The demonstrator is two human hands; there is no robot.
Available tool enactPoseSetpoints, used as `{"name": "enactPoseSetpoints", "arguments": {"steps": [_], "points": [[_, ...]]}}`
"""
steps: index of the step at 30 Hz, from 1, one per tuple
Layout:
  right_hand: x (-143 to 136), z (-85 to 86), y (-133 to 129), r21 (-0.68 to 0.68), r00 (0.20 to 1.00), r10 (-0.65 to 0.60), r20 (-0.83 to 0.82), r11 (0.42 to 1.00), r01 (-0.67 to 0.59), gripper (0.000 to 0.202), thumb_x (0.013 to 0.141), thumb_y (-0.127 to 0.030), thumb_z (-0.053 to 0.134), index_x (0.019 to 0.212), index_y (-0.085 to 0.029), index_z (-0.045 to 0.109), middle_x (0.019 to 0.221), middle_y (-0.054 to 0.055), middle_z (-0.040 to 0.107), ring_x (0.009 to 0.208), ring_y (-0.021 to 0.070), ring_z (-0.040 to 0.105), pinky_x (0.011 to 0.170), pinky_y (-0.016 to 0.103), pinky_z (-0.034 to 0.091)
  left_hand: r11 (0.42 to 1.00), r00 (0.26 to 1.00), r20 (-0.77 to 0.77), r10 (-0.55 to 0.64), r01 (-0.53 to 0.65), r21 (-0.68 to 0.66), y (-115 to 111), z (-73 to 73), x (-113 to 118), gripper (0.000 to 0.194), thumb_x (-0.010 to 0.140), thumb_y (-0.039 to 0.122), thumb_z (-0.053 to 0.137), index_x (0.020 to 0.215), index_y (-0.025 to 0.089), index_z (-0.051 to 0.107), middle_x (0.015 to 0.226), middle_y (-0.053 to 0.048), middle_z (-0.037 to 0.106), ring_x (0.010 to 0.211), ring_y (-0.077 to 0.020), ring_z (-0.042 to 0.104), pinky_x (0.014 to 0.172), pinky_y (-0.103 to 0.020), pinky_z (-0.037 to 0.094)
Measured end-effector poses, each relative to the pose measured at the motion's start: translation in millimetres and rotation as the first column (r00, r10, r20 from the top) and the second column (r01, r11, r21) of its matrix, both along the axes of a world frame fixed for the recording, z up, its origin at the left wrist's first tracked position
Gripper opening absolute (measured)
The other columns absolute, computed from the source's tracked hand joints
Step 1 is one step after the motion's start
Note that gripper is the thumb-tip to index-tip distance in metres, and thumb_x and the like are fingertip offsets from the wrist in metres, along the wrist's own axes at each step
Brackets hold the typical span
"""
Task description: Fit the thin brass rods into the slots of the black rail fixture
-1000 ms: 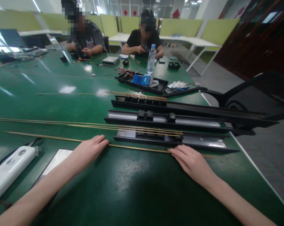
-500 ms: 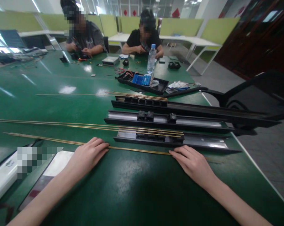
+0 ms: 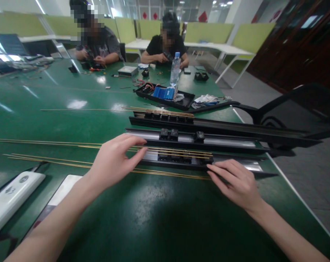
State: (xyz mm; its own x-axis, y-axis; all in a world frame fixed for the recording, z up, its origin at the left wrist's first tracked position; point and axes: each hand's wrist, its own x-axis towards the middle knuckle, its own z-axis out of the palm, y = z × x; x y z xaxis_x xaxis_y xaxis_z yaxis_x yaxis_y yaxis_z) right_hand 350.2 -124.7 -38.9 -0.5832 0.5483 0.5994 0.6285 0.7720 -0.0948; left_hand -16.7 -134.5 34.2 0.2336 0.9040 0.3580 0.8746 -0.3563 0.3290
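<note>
My left hand (image 3: 114,158) is over the brass rods, thumb and fingers apart with nothing between them, near the left end of the nearest black channel (image 3: 176,165). Several thin brass rods (image 3: 154,149) run along that channel, above its small black blocks (image 3: 176,157), and reach far left. In front of it on the table lie more thin rods (image 3: 167,174), partly hidden by my left hand. My right hand (image 3: 233,182) is at the channel's front edge, beside the rods' right ends. Its fingers are slightly apart and hold nothing I can see.
Behind are a middle channel (image 3: 227,142) with black blocks and a far channel (image 3: 236,127) with more rods. A black tray (image 3: 184,105), a water bottle (image 3: 175,69) and a white power bank (image 3: 14,200) lie around. Two people work across the green table (image 3: 154,233).
My left hand has lifted off the front rods and moved forward and right, its fingers spreading. My right hand has shifted slightly right and forward, off the front rods.
</note>
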Motion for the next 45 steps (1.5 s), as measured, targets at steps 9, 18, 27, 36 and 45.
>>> {"name": "enactPoseSetpoints", "arguments": {"steps": [9,18,27,36,45], "points": [[13,27.2,40,-0.075,0.92,-0.252,-0.3,0.968,0.241,0.016,0.088,-0.021,0.064,0.101,-0.024,0.073,0.094,0.006,0.07,0.081,0.0198,0.065,0.075,0.036,0.054,0.918,0.98,-0.024,-0.195,0.174,-0.357,58,19.8,8,0.043,0.085,0.051,0.056,0.116,0.024,0.07,0.111,-0.005,0.074,0.098,-0.0227,0.069,0.086,-0.033,0.055],[23,35.0,67,-0.224,0.906,-0.319,-0.278,0.939,0.262,0.017,0.092,-0.028,0.06,0.102,-0.023,0.073,0.092,0.005,0.068,0.073,0.0176,0.062,0.069,0.033,0.053,0.963,0.998,-0.01,-0.061,0.056,-0.262,101,26.8,-2,0.046,0.084,0.053,0.056,0.113,0.021,0.071,0.109,-0.005,0.075,0.097,-0.0234,0.069,0.087,-0.034,0.055],[95,4.6,83,-0.133,0.816,-0.53,-0.231,0.848,0.513,0.025,0.091,-0.04,0.059,0.104,-0.024,0.072,0.106,0.008,0.068,0.099,0.0258,0.064,0.089,0.043,0.052,0.978,0.984,-0.176,0.025,-0.061,-0.199,120,13.8,-15,0.058,0.085,0.054,0.054,0.131,0.02,0.061,0.135,-0.009,0.063,0.124,-0.0286,0.058,0.107,-0.04,0.044],[144,-20.2,84,-0.171,0.728,-0.638,-0.251,0.769,0.615,0.042,0.087,-0.049,0.06,0.117,-0.021,0.067,0.119,0.012,0.063,0.115,0.0315,0.059,0.102,0.055,0.045,0.84,0.909,-0.335,0.249,-0.375,-0.392,147,-18.8,-52,0.079,0.08,0.063,0.052,0.142,0.015,0.05,0.14,-0.018,0.058,0.123,-0.0362,0.058,0.101,-0.044,0.046],[156,-37.4,79,-0.597,0.516,-0.751,-0.412,0.651,0.47,0.044,0.081,-0.051,0.065,0.117,-0.025,0.067,0.13,0.008,0.062,0.121,0.0306,0.059,0.104,0.048,0.048,0.759,0.911,-0.363,0.195,-0.374,-0.532,148,-27.8,-58,0.081,0.077,0.061,0.052,0.138,0.008,0.056,0.136,-0.018,0.061,0.121,-0.0333,0.061,0.102,-0.039,0.048]]}}
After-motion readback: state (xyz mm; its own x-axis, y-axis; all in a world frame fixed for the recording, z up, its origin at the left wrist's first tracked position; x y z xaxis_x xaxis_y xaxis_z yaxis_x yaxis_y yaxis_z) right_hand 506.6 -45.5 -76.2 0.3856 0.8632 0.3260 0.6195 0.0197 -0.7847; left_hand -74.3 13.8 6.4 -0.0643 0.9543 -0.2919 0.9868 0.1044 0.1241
